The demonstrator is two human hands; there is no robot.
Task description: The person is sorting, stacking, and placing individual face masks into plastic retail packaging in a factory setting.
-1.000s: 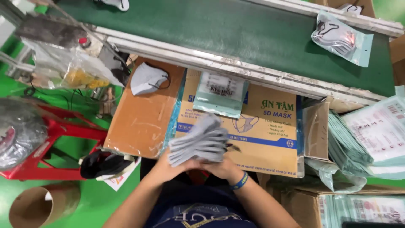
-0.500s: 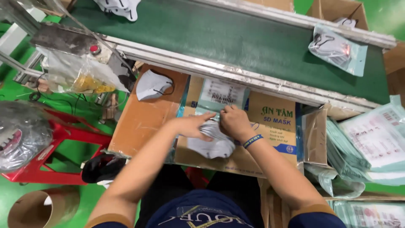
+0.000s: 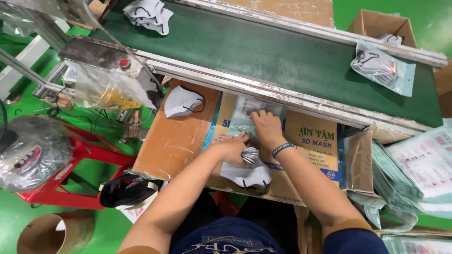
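- Stack of grey folded face masks [image 3: 248, 168] lying on the flattened cardboard box [image 3: 301, 155], just below the left hand, partly fanned, black ear loops trailing toward the near edge.
- Left hand [image 3: 234, 148] resting over the top of that stack, fingers curled loosely around the upper masks; holding a few, apparently, though the exact pinch hidden under the palm.
- Right hand [image 3: 265, 128] stretched forward, fingers flat and spread on a clear plastic pouch [image 3: 249, 115] lying near the belt's rail; pressing or opening it, not closed around anything as far as visible.
- Blue wristband [image 3: 281, 149] on the right wrist.
- Judged from this: masks gathered and counted off, pouch reached, nothing slipped inside yet; filling and passing on seemingly left.
- Single loose grey mask [image 3: 181, 102] apart on the brown cardboard to the left.
- Green conveyor belt [image 3: 282, 51] beyond the box, carrying one filled pouch of masks [image 3: 383, 68] at the right and a loose heap of white masks [image 3: 149, 14] at the far left.
- Pile of empty printed pouches [image 3: 414, 174] at the right, well within reach.
- Red stool [image 3: 75, 174] and cardboard tube [image 3: 52, 233] on the green floor at the left.
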